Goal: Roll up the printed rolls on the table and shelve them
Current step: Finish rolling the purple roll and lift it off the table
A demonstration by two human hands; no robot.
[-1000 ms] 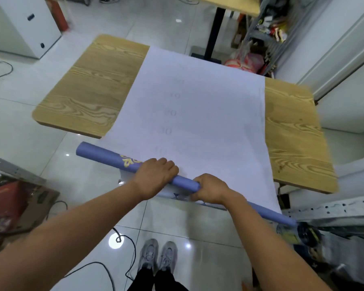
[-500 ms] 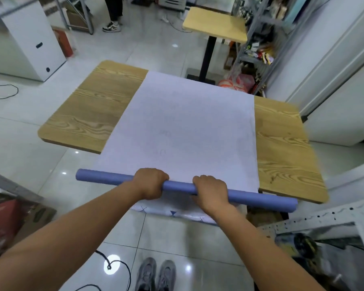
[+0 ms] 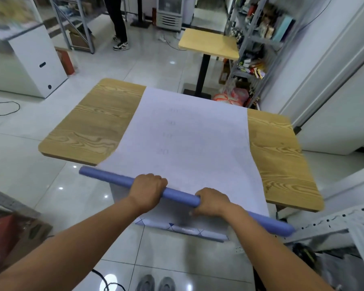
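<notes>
Left hand (image 3: 148, 191) and right hand (image 3: 211, 201) both grasp the purple roll (image 3: 181, 196), fingers curled over it, hands near each other around its middle. Roll is tilted, just off the table's (image 3: 97, 127) near edge, with its white sheet (image 3: 189, 139) spread flat across the tabletop. Rack (image 3: 252, 49) far right holds mixed packets, too blurred to name.

Glossy tiled floor (image 3: 29, 133), cluttered metal shelving (image 3: 253, 42).

Left grip (image 3: 148, 191), right grip (image 3: 212, 201) — seemingly clasping roll (image 3: 180, 196).
</notes>
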